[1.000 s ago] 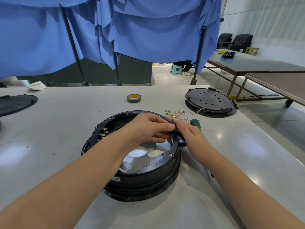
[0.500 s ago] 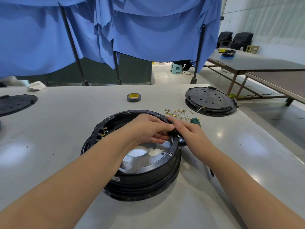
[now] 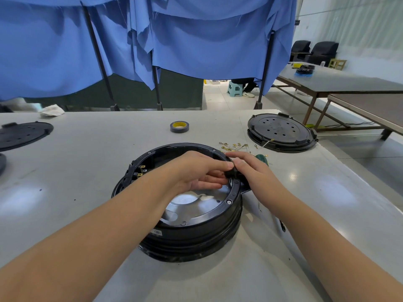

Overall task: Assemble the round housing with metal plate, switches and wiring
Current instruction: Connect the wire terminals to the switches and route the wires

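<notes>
Both the left hand [image 3: 197,171] and right hand [image 3: 253,168] pinch a small black plastic switch [image 3: 231,173] at the right rim of the round black plastic housing [image 3: 192,232].

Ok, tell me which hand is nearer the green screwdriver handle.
Right. The right hand lies just beside the green handle; the left hand is farther, over the housing.

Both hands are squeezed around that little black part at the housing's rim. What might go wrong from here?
The small black part, pinched by the left hand and right hand, might slip and drop into the round housing onto the metal plate. A forearm sweep might scatter the loose brass terminals nearby.
</notes>
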